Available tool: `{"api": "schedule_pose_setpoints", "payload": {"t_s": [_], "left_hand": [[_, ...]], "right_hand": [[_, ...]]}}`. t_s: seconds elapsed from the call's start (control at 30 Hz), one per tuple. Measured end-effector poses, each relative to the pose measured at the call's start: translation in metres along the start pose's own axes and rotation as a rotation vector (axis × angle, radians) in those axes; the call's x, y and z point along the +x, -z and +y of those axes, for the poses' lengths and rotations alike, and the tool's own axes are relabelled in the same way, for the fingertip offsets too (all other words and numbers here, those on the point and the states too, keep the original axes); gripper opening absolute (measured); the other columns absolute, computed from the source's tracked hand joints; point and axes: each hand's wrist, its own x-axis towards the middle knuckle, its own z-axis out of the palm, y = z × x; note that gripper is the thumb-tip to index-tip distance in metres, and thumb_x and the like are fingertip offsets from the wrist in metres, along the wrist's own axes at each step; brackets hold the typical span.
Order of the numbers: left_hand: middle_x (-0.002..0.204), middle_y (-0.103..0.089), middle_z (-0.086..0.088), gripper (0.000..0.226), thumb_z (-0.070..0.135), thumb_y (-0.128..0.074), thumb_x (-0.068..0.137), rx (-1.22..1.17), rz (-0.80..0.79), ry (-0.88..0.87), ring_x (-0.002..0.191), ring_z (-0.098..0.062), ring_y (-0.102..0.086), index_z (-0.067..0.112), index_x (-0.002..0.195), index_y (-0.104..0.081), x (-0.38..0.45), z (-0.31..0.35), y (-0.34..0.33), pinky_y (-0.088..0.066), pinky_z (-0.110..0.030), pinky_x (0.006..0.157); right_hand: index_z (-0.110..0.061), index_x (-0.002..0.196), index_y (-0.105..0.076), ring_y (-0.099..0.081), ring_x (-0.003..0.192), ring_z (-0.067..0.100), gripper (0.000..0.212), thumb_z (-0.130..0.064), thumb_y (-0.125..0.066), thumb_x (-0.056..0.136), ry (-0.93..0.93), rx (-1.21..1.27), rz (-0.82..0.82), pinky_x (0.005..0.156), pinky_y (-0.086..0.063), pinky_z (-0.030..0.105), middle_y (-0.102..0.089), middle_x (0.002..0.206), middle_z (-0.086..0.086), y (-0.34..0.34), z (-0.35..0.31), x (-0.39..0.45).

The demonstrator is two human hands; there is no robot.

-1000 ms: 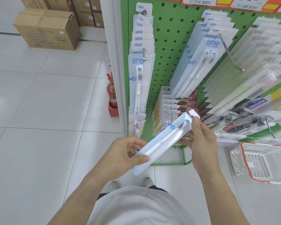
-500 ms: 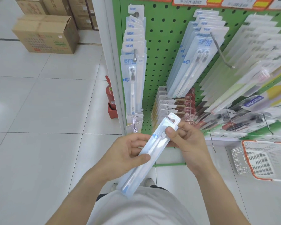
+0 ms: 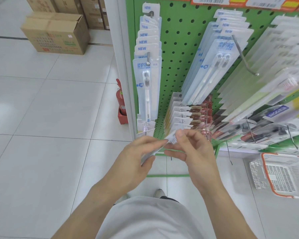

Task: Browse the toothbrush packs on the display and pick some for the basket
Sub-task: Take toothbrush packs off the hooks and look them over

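Both hands, L (image 3: pixel 136 157) & R (image 3: pixel 193 150), pinch one toothbrush pack (image 3: pixel 171 138) edge-on, blurred, prob. mid-turn. Basket (image 3: pixel 286 157) sits on floor well to the right; thin grip could let pack slip & drop.

Two hands (image 3: pixel 162 157), one held pack (image 3: pixel 169 138), one basket (image 3: pixel 286 156), one fire extinguisher (image 3: pixel 120 99)

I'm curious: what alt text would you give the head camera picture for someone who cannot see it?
Two hands hold a toothbrush pack edge-on before a green pegboard hung with more packs: the left hand grips its lower part, the right hand pinches its top. A white basket with an orange rim sits on the floor at right.
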Motion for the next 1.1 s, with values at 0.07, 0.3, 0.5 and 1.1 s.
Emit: {"api": "schedule_pose_setpoints", "payload": {"t_s": [0.07,0.3,0.5,1.1], "left_hand": [[0.126,-0.057,0.007,0.062,-0.011,-0.059,0.088,0.064,-0.023,-0.058,0.122,-0.011,-0.053,0.029,0.135,-0.064,-0.001,-0.003,-0.003,-0.035,-0.010,0.104],[0.140,-0.047,0.022,0.060,0.013,-0.065,0.095,-0.028,-0.007,0.079,0.134,-0.002,-0.044,0.037,0.146,-0.046,-0.004,-0.001,-0.004,-0.032,-0.011,0.108],[0.104,-0.072,0.022,0.029,0.020,-0.068,0.095,-0.038,-0.123,0.335,0.101,0.002,-0.066,0.040,0.117,-0.066,0.000,-0.005,0.006,-0.051,-0.025,0.090],[0.091,-0.076,0.010,0.027,0.013,-0.084,0.081,-0.250,0.108,0.555,0.070,-0.023,-0.070,0.025,0.099,-0.069,-0.011,-0.024,0.011,-0.055,-0.028,0.059]], "right_hand": [[0.002,0.106,-0.056,-0.074,0.079,0.031,0.049,-0.033,-0.076,0.077,-0.011,0.016,0.015,0.071,-0.063,0.040,-0.061,0.084,0.012,-0.001,0.001,0.001],[-0.007,0.102,-0.070,-0.072,0.087,0.027,0.019,-0.018,-0.069,0.086,0.046,0.026,0.028,0.071,-0.061,0.036,-0.073,0.092,0.011,0.016,0.001,0.011],[-0.005,0.108,-0.072,-0.073,0.092,0.030,0.016,-0.008,-0.065,0.094,0.049,0.002,0.069,0.078,-0.063,0.045,-0.074,0.099,0.015,0.031,0.004,0.020],[-0.006,0.115,-0.070,-0.071,0.104,0.023,0.022,-0.004,-0.067,0.093,0.025,0.093,0.178,0.083,-0.059,0.029,-0.075,0.106,0.006,0.040,0.016,0.020]]}}
